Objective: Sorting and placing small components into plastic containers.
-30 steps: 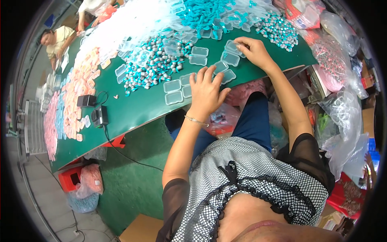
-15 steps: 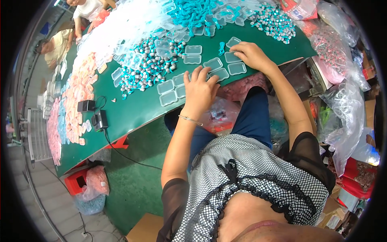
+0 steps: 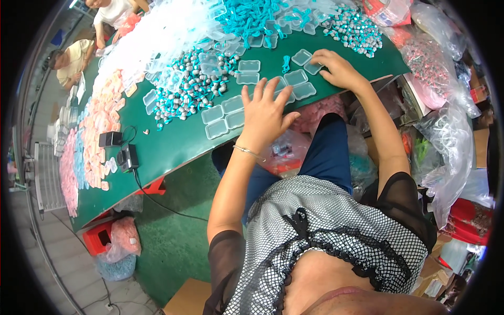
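Open clear plastic cases, each with two shallow halves, lie in a row along the front of the green table; the leftmost case [image 3: 216,130] shows fully. My left hand [image 3: 264,113] is spread palm down over the middle of this row, holding nothing and hiding parts of the cases there. At the right end, my right hand [image 3: 340,72] has its fingers bent around the near edge of another open clear case [image 3: 301,57]. Just left of that case lies a small turquoise cord bundle [image 3: 285,64]. Another open case [image 3: 249,66] sits behind the row.
Behind are a heap of grey-and-turquoise beads [image 3: 194,79], turquoise cords [image 3: 252,21] and more beads [image 3: 357,31]. Peach pieces [image 3: 107,105] and a black adapter [image 3: 127,157] with a cable lie left. Two people sit at the far left. Plastic bags [image 3: 441,157] crowd the right.
My left hand has spread its fingers and shifted slightly right. My right hand has moved slightly right and up, uncovering part of the case's near half. The view has shifted slightly.
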Available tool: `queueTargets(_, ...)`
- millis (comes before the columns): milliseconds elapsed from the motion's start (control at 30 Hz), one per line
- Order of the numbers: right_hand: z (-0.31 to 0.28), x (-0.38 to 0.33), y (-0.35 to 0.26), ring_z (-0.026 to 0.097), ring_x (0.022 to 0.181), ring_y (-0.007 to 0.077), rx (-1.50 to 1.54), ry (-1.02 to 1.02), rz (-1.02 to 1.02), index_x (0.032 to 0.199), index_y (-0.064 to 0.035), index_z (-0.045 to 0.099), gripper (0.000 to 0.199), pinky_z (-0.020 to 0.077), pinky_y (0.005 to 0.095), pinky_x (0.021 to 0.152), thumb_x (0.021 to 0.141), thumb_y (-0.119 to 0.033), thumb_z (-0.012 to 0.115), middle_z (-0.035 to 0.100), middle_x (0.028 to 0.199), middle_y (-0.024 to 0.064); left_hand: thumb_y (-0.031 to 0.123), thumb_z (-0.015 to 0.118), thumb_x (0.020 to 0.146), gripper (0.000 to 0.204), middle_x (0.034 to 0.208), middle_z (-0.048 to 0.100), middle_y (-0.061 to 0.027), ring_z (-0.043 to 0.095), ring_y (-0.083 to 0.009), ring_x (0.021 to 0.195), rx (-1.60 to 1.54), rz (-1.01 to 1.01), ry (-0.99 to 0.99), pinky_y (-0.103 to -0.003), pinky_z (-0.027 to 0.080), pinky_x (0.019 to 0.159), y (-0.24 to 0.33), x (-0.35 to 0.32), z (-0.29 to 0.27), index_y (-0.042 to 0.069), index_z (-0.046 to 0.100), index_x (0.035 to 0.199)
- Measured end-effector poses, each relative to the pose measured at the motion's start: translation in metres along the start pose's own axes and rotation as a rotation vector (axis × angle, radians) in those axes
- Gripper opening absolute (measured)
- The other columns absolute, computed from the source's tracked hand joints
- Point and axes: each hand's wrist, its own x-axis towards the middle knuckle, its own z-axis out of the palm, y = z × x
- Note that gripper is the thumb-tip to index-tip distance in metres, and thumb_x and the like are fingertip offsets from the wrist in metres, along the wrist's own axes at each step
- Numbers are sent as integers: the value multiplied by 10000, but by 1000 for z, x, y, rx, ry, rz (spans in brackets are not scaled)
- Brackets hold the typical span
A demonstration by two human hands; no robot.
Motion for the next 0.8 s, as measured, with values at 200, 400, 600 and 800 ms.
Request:
queueTargets(200,-2,-22,-13,563,963,291,-12,86,18,861,-73,625,132,463,423,815,758,-120,694,582,1057,71,470,637,810,492,1337,484,-116,414,-364,1271,38,26,-62,-663,263,1007,7,12,21,220,565,1227)
queueTargets(400,-27,-27,-24,564,1003,259,-179,-113,205,934,-114,639,127,447,408,829,809,-129,632,590,1085,61,429,639,829,469,1354,459,-109,402,-368,1275,84,26,-176,-645,285,1011,6,11,18,213,549,1236)
queueTargets(600,-20,-12,12,513,1153,295,-91,-144,22,995,-78,626,215,434,409,922,782,-73,652,577,1205,80,415,656,820,454,1354,459,-111,405,-365,1270,53,20,-165,-638,278,1019,4,12,13,190,577,1206)
queueTargets(800,-26,-36,9,525,1117,289,-177,35,-16,829,-54,615,134,452,412,848,769,-144,693,593,1148,90,317,666,809,390,1268,533,-116,485,-327,1180,-43,-18,-5,-560,354,974,-26,15,1,175,607,1168)
